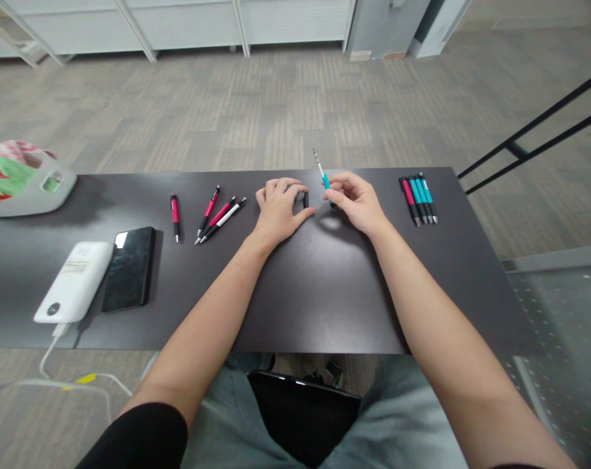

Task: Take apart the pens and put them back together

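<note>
My right hand (354, 198) pinches the teal barrel of a pen taken apart (327, 184). A thin white refill sticks up out of the barrel, tilted away from me. My left hand (280, 212) rests low over the table, with a short black pen piece (305, 199) between its thumb and index finger. The other left fingers are curled, their tips partly hidden. To the left of that hand, several pens lie loose: a red pen (210, 210), another red pen (221, 215) and a white-and-black pen (227, 218). Farther left is a lone red pen (174, 217).
At the right, a row of teal pens (423, 195) lies beside a red pen (410, 200). On the left are a black phone (129, 270), a cabled white power bank (75, 280) and a white basket (60, 189) of colourful cloth. The dark table (315, 293) ends near my lap.
</note>
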`<action>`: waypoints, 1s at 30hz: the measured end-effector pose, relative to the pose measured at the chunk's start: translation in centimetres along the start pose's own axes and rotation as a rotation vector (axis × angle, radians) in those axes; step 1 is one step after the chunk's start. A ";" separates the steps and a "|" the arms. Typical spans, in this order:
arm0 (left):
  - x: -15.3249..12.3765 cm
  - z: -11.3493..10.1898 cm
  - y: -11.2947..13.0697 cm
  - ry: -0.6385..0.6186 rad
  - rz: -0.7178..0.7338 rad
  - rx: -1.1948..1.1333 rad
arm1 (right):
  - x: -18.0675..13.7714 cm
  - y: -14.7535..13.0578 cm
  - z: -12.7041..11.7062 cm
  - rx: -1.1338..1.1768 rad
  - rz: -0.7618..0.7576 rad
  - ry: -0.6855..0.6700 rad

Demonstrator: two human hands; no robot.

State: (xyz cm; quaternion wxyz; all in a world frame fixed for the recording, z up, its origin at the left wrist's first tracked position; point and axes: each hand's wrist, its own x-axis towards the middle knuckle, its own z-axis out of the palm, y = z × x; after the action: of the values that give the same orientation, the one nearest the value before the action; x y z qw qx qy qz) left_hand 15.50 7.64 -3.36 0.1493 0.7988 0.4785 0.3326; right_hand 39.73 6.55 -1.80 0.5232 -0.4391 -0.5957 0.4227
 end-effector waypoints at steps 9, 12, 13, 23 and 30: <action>2.1 0.2 -0.6 0.195 -0.061 -0.748 | 0.0 0.7 -0.2 -0.016 0.007 -0.006; 3.0 0.2 -1.4 0.348 -0.210 -0.931 | -0.2 1.1 -0.3 -0.043 0.001 -0.024; 3.2 0.1 -1.6 0.396 -0.250 -0.974 | -0.3 1.1 -0.3 -0.054 -0.002 -0.031; 3.5 -0.3 -1.2 0.560 -0.335 -1.201 | -0.8 0.2 -0.3 -0.176 -0.008 -0.122; 3.4 0.0 -1.3 0.541 -0.305 -1.157 | -0.7 0.2 -0.4 -0.197 -0.001 -0.135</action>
State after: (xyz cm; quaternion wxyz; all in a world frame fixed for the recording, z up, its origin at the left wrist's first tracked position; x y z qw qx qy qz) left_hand 15.70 11.19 -2.76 0.4748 0.4011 0.3511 0.7003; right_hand 40.18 5.94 -2.16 0.4363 -0.4585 -0.6687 0.3903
